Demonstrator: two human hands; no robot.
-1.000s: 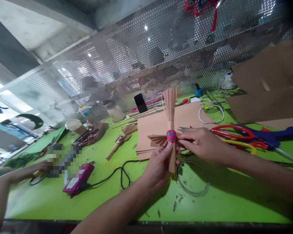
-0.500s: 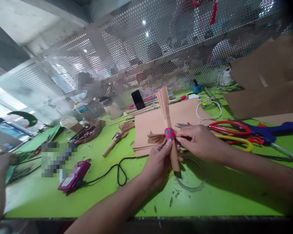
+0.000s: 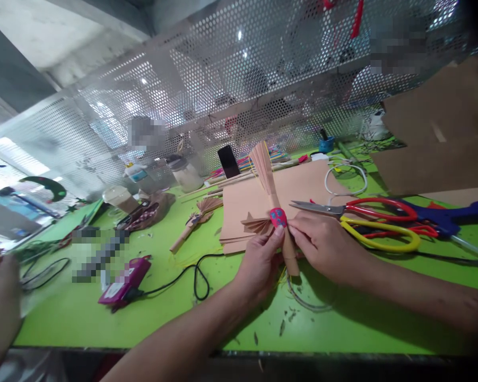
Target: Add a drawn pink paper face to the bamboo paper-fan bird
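A folded brown paper figure (image 3: 266, 178) with pleated fans and a rolled stem stands tilted between my hands. Around its middle sits a red band with blue marks (image 3: 278, 217). My left hand (image 3: 258, 260) is closed on the stem, its thumb pressed just under the band. My right hand (image 3: 316, 239) is closed at the band's right side, fingertips against the figure; whether they pinch it or only press is hard to see. Scissors with one red and one yellow handle (image 3: 382, 209) lie just beyond my right hand. Brown paper sheets (image 3: 233, 212) lie behind the figure.
A second paper figure (image 3: 191, 228) lies to the left, near a purple power bank (image 3: 125, 281) with a black cable. A phone (image 3: 228, 162) leans at the back by sticks. Brown cardboard (image 3: 433, 159) stands at right. Another person's hand (image 3: 0, 281) is at far left.
My right fingers have shifted slightly down along the band's side. The band looks turned a little. At far left, the other person's hand now shows something yellowish. The view has shifted slightly.
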